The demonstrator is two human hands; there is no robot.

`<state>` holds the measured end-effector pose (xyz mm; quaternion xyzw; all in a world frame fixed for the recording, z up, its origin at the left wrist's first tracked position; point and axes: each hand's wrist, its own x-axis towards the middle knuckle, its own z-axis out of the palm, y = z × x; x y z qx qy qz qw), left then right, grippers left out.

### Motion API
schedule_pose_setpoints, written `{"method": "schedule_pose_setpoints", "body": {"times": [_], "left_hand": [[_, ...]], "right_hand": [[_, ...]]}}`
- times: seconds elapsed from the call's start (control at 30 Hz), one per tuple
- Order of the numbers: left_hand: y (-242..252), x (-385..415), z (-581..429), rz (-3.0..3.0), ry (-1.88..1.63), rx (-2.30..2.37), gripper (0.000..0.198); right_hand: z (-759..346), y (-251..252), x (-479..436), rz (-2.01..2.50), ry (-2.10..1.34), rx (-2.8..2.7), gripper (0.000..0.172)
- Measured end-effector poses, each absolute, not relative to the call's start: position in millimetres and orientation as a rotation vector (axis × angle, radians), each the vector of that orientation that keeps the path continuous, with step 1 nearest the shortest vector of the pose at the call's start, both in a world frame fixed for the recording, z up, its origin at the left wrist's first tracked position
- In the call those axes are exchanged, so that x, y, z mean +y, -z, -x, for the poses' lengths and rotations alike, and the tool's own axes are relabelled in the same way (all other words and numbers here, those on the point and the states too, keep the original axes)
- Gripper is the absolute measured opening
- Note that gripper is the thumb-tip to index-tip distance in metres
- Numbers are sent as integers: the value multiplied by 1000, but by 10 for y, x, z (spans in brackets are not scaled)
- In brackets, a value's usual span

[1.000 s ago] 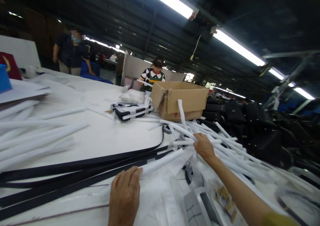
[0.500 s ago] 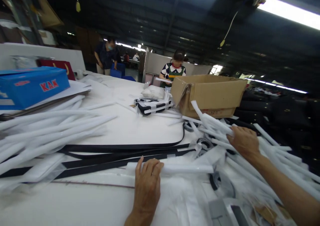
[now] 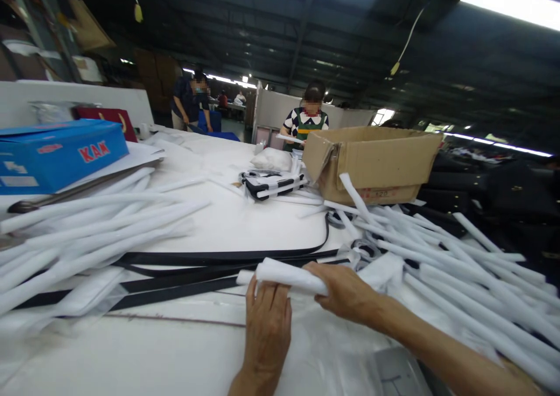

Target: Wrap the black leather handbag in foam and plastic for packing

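Observation:
My right hand [image 3: 343, 292] is closed around the near end of a white wrapped roll [image 3: 291, 274], held low above the table. My left hand [image 3: 268, 323] has its fingers bent over a second white roll [image 3: 244, 277], whose left end sticks out past the fingertips. The two rolls lie close together, and the rest of the second is hidden behind my hands. Just beyond them, black straps [image 3: 188, 276] run across the white table [image 3: 175, 349]. A heap of similar white rolls [image 3: 450, 262] lies to the right of my right hand.
More long white wrapped pieces [image 3: 100, 232] are piled at the left, below a blue box [image 3: 65, 154]. An open cardboard box [image 3: 376, 165] stands behind the right heap. Clear plastic bags [image 3: 336, 349] lie near my right forearm. A co-worker [image 3: 306, 122] is across the table; another person [image 3: 190, 101] is farther back.
My right hand has come left from the heap with a white roll, bringing it beside the one at my left hand. My left hand has stayed nearly in place.

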<state>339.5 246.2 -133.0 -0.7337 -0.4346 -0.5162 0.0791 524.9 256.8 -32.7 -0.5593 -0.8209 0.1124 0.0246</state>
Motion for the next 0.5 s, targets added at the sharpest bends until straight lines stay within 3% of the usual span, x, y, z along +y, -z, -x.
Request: {"method": "schedule_pose_setpoints", "body": {"times": [0.1,0.27,0.4,0.5], "left_hand": [[1264,2449,-3401,2255,1558,-1320,34],[1365,2455,-3423,2447,1539,-1198,32],[1510,2458,-3459,2544,1425,-1214,33],[1524,2444,-3470,2597,1394,-1263,32]], "right_hand": [[-5671,159,2609,1845,73,-2427,51],[-6930,-411,2556,2231,694,-2082,43],[-7975,-603,2367,2503,725,-1789,54],[-8358,-412,2232,2487,723,-1684,66]]}}
